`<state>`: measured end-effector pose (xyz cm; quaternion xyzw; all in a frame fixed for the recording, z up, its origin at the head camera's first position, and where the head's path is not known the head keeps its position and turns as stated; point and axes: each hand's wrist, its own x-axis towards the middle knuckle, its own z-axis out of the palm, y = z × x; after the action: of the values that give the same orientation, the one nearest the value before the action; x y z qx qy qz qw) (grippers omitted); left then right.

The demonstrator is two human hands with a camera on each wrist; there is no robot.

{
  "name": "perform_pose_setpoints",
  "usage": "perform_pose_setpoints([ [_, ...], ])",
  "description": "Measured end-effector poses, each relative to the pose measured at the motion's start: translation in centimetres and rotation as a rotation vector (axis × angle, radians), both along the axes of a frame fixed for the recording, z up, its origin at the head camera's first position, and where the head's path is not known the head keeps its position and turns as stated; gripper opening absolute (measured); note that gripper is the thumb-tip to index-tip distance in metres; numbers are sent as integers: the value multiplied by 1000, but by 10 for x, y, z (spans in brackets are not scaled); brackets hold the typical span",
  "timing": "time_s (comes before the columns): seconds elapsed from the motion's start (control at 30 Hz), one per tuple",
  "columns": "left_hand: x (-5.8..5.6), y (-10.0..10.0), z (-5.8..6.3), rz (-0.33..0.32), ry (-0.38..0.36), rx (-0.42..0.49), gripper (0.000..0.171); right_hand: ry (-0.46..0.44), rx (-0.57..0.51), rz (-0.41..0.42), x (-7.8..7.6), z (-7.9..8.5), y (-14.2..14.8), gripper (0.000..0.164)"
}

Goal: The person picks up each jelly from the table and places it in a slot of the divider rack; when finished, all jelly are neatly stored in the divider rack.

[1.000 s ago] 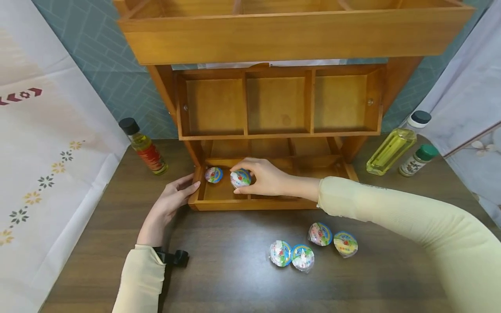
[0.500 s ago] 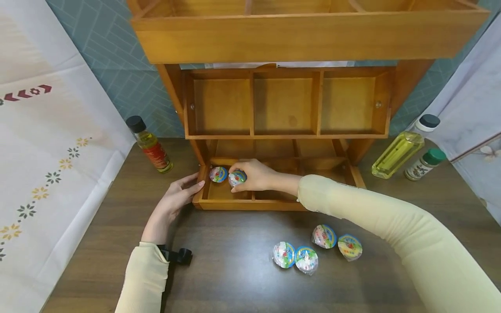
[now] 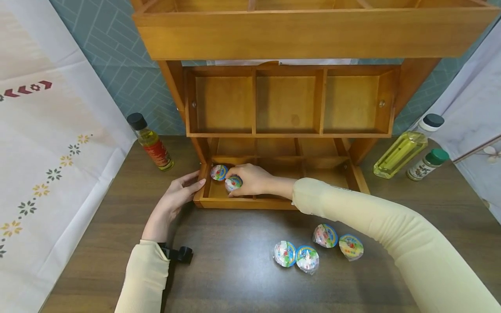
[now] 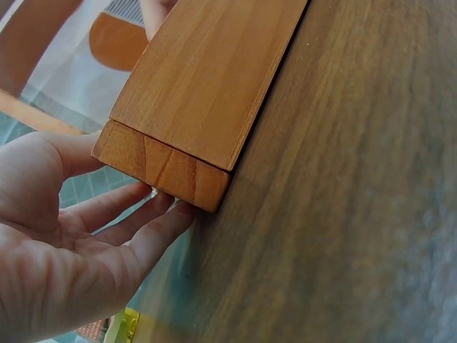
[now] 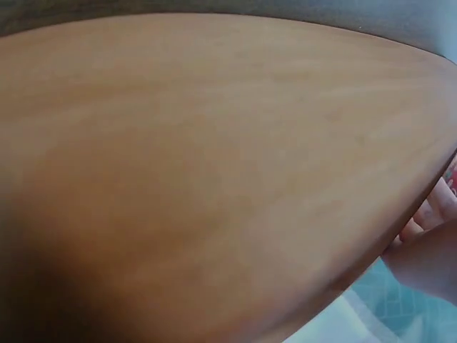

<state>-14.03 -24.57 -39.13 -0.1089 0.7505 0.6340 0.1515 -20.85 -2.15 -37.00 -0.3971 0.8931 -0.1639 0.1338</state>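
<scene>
In the head view my right hand (image 3: 254,179) pinches a small jelly cup (image 3: 233,183) with a printed lid between thumb and fingers. It is low inside the left compartment of the wooden rack's bottom tray (image 3: 242,203). Another jelly cup (image 3: 219,172) sits there, just behind and left of the held one. My left hand (image 3: 178,195) rests at the tray's left end, thumb over the rim and fingers along the outside. The left wrist view shows those fingers (image 4: 161,232) fairly straight against the tray's wooden end (image 4: 168,168). Blurred wood (image 5: 214,164) fills most of the right wrist view.
Several jelly cups (image 3: 307,259) lie on the table in front of the rack. The rack's middle tray (image 3: 287,104) and deep top tray (image 3: 313,34) overhang the bottom one. An oil bottle (image 3: 154,148) stands at left; a taller bottle (image 3: 403,152) and a green-capped jar (image 3: 424,167) at right.
My right hand has carried its jelly cup leftward and slightly toward the tray's front, closer to the other cup. The left hand stays at the tray's end. The head view has shifted slightly.
</scene>
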Motion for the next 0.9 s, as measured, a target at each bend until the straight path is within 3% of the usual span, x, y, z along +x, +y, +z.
perform_pose_setpoints([
  [0.7,0,1,1,3,-16,-17,66,-114,-89,10,9,14,15,58],
  [0.9,1,-1,2,-3,-12,-19,67,-53,-180,70,13,21,30,48],
])
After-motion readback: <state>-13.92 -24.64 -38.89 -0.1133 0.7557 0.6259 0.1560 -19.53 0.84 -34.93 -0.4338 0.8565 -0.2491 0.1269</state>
